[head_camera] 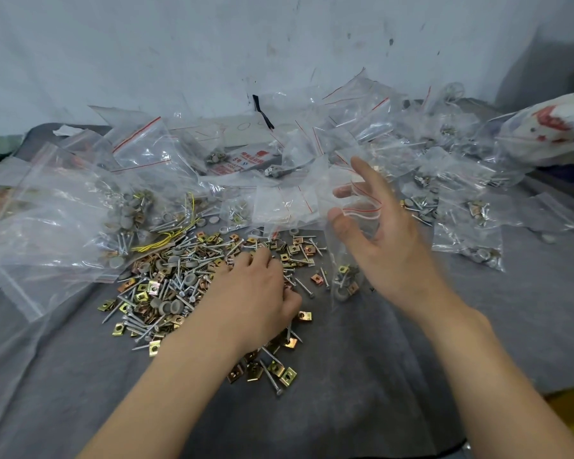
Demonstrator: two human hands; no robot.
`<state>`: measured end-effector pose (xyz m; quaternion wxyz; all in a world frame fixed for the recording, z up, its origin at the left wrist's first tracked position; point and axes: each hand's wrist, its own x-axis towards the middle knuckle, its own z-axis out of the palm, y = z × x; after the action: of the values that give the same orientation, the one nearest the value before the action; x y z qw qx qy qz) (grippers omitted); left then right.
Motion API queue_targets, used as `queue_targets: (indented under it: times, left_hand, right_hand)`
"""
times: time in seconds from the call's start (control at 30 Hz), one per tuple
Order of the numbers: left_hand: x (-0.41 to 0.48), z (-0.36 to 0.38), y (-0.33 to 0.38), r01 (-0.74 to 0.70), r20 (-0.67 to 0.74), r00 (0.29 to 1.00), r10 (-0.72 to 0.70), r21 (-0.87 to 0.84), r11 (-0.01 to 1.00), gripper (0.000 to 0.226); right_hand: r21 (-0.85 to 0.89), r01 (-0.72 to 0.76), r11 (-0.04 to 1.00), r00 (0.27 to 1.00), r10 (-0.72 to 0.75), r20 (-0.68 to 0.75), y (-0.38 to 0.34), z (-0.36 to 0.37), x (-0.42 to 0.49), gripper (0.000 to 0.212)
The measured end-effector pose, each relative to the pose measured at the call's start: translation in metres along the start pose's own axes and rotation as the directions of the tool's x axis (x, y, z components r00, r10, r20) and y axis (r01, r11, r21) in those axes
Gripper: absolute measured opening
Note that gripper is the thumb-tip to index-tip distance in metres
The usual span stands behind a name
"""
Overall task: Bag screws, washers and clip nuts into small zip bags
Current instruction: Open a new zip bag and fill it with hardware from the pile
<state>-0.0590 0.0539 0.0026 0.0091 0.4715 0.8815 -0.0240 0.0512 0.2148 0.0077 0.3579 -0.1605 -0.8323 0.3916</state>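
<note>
While right hand (385, 240) pinches small clear zip bag (342, 265):
left hand (259, 293) curls into loose silver-and-brass hardware pile (166, 286); its grip can't be seen.

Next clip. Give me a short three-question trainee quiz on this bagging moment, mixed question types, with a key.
1. True or false: the left hand lies on the loose pile of screws, washers and clip nuts.
2. Which hand holds the small zip bag by its mouth? A. left hand B. right hand C. neither
3. Fill in: the stripe along that bag's mouth is ____.
Key: 1 true; 2 B; 3 red.
</note>
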Motion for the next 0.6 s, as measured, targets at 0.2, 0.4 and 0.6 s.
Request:
queue_targets:
  times: [0.2,0.4,0.6]
  left_hand:
    - [0.007,0.008,0.006,0.071,-0.050,0.996,-0.069,0.040,0.997,0.040]
    - [0.008,0.014,0.011,0.113,-0.138,0.985,-0.104,0.056,0.992,0.039]
    - [0.008,0.016,0.009,0.091,-0.219,0.973,-0.072,0.079,0.993,0.038]
  right_hand:
    - [0.001,0.002,1.000,1.000,-0.002,-0.002,0.001,-0.001,0.001,0.069]
    - [0.009,0.004,1.000,1.000,-0.004,0.002,0.001,-0.002,0.001,0.069]
    - [-0.017,0.009,1.000,1.000,-0.009,0.005,0.001,-0.001,0.000,0.071]
